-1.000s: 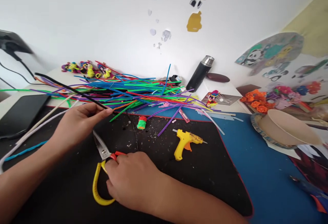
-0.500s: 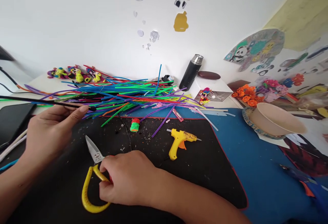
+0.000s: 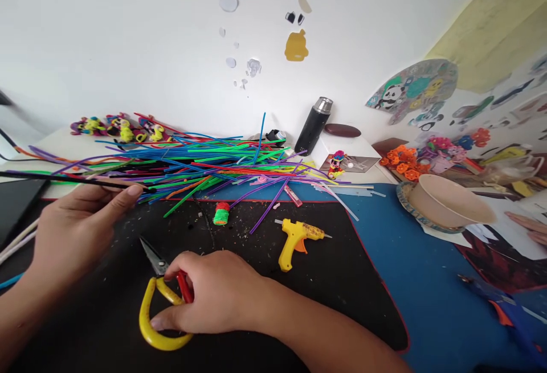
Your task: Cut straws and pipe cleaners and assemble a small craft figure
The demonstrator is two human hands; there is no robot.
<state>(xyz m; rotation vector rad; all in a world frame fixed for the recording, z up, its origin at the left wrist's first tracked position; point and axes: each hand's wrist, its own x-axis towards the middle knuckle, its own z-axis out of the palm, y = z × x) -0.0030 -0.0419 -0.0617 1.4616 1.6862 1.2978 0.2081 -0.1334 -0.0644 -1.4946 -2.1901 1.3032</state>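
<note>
My left hand [image 3: 79, 228] is closed, pinching dark pipe cleaners [image 3: 55, 178] between thumb and fingers. Their short end sticks out past the thumb, while the long part runs off the left edge. My right hand [image 3: 217, 290] grips the yellow-handled scissors [image 3: 147, 310] low over the black mat, with the thumb at the loop. The blades point up and left, and look closed. A red piece [image 3: 185, 286] shows between the fingers; I cannot tell whether it belongs to the scissors. Beyond this hand lies a small red and green coil [image 3: 221, 213].
A yellow glue gun [image 3: 294, 239] lies right of the coil on the black mat [image 3: 342, 299]. Behind is a heap of coloured pipe cleaners [image 3: 205, 156], with a black flask [image 3: 314, 125] beside it. A bowl [image 3: 453, 202] stands right; another person's hand [image 3: 530, 226] shows at the edge.
My right thumb has shifted to the yellow loop, and more of the red piece shows. The left hand keeps its pinch. A hand has appeared at the right edge. The view has moved slightly.
</note>
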